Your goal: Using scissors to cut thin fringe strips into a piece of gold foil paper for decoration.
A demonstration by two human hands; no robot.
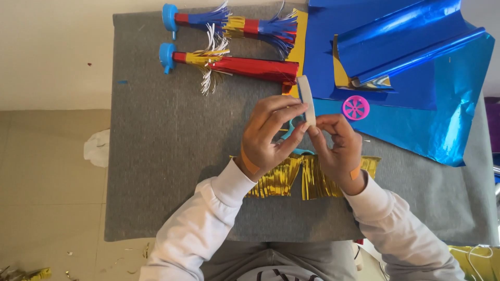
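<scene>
My left hand (271,132) grips a white roll of tape (306,99) edge-on above the grey table top (166,156). My right hand (338,145) pinches at the lower edge of the roll, fingertips touching the left hand's. Under both wrists lie strips of gold foil fringe (291,179). A bit of light blue, perhaps a scissors handle (289,130), shows between the hands.
Two foil party horns with blue mouthpieces, one (229,23) above the other (234,65), lie at the table's far side. Blue foil sheets (416,78) and a pink plastic wheel (355,107) cover the far right. A crumpled white tissue (98,148) lies on the floor at left.
</scene>
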